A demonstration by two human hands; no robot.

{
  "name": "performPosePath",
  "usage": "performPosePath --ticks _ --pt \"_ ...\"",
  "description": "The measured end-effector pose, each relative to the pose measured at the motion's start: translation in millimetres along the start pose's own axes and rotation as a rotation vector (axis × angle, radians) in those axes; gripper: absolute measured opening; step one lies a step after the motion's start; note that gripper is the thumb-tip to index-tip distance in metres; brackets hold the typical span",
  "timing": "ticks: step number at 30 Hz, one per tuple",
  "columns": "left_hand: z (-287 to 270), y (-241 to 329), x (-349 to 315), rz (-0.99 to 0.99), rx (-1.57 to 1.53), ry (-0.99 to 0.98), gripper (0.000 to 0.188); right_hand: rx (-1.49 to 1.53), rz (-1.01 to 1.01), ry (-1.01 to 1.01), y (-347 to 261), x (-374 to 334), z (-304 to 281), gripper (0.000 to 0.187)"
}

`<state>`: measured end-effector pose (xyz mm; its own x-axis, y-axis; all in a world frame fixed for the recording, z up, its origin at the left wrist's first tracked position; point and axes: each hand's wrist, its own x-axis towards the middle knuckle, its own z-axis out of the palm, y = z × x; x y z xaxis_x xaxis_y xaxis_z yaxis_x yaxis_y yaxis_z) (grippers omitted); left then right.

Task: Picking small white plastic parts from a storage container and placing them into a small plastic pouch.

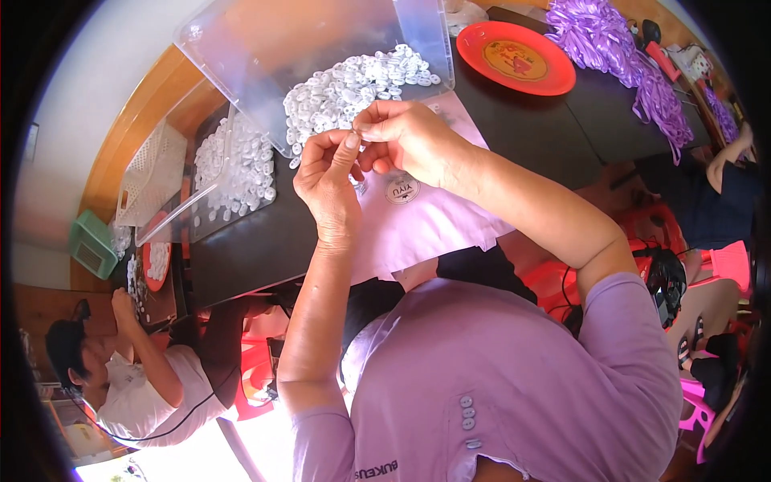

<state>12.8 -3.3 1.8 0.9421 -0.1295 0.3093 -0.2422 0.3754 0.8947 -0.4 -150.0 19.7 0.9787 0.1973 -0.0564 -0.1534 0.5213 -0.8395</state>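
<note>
My left hand (328, 181) and my right hand (411, 138) meet at the fingertips, thumbs and forefingers pinched together. Whatever lies between them is too small and too covered by the fingers to name. Just beyond them, a heap of small white oval pieces (353, 84) lies in a tilted clear plastic bin (241, 48). Below the hands a pink cloth (434, 217) with a round printed mark hangs over the table's near edge and onto my lap.
To the left, more white pieces (234, 165) lie in a clear tray, near a white basket (152, 173) and a green basket (95, 245). A red plate (516, 58) and purple ribbons (602, 40) lie on the dark table (522, 128). A co-worker (152, 377) sits at the left.
</note>
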Motion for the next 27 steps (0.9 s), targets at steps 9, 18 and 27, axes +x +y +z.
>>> performPosePath --ticks 9,18,27 --pt "1 -1 -7 -0.036 0.103 0.048 0.011 -0.350 -0.267 0.176 4 -2 11 0.008" --pt "-4 -3 -6 -0.097 0.057 0.086 0.010 -0.399 -0.247 0.147 6 2 9 0.007" --pt "-13 -5 -2 -0.197 -0.050 0.046 0.010 -0.895 -0.704 0.163 18 3 -7 0.005"
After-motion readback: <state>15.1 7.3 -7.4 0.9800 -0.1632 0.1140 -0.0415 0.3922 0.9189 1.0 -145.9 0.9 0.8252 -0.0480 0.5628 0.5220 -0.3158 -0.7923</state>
